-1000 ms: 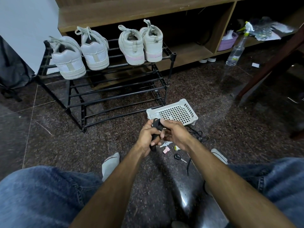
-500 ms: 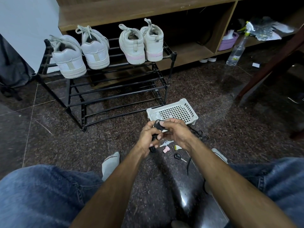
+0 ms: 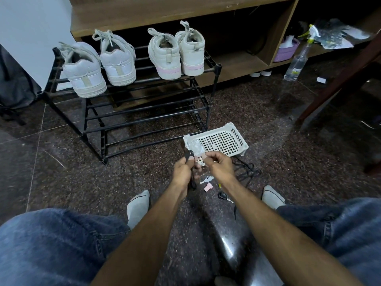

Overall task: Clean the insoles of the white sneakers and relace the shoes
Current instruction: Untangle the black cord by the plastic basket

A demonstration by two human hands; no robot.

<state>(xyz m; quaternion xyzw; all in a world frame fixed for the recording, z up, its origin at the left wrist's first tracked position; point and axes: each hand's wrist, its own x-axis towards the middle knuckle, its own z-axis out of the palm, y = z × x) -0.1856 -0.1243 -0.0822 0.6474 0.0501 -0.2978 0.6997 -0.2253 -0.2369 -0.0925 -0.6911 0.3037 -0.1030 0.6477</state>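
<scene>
Two pairs of white sneakers stand heels-out on top of a black shoe rack (image 3: 214, 68): a plain white pair (image 3: 99, 67) at the left and a pink-striped pair (image 3: 175, 52) at the right. My left hand (image 3: 182, 172) grips a bundle of black lace (image 3: 189, 155) that hangs down below the fist. My right hand (image 3: 218, 165) pinches something small and pale beside it; what it is cannot be made out. Both hands are just in front of a white perforated basket (image 3: 237, 139) on the floor.
More black lace (image 3: 250, 169) lies on the floor right of my hands. Small bits, a pink piece (image 3: 208, 186) and small scissors (image 3: 223, 196) lie below them. A spray bottle (image 3: 296, 60) stands at the right near a wooden leg (image 3: 334, 83). My knees frame the bottom.
My hands have drawn slightly apart; the right hand has pulled away to the right of the black lace held in the left.
</scene>
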